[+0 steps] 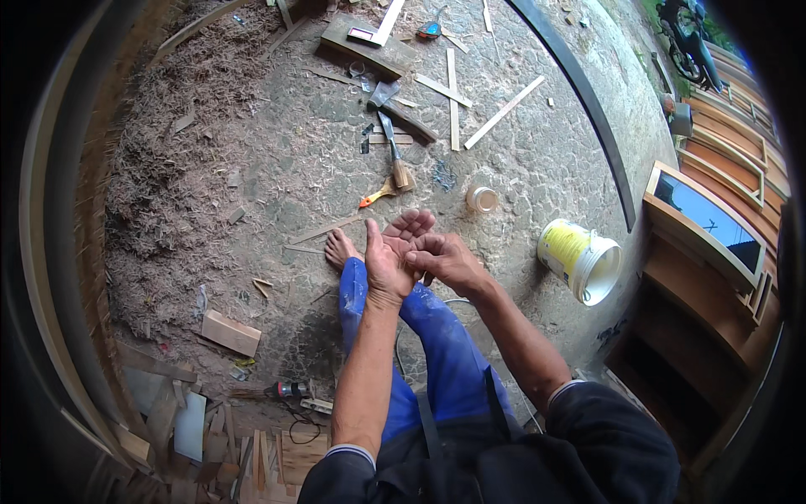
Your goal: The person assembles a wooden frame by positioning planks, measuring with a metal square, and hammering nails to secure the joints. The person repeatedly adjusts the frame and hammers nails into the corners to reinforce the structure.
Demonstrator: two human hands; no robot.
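At far left, sawdust [180, 109] lies banked against the curved edge of the frame, with a wood block [230, 333] and offcuts [180, 416] in the lower left, seemingly pushed clear of the open floor. Left of centre, the seated person's bare foot [339, 249] pokes out past blue trousers [437, 344], legs stretched over the concrete. At centre the two hands meet: the left hand [388, 256] is held up with palm open and fingers spread, while the right hand [443, 259] presses its curled fingertips into that palm, as if rubbing or picking at something. Neither hand holds a tool, and whether anything small sits between them cannot be told. Just above, within reach, lie a brush [388, 186] and a chisel [389, 134]; a small jar [482, 199] stands a little to the right. Wood strips [502, 113] scatter across the upper centre. At centre right a yellow bucket [579, 260] lies tipped, mouth toward the lower right. Framed wooden panels [709, 218] line the right edge.
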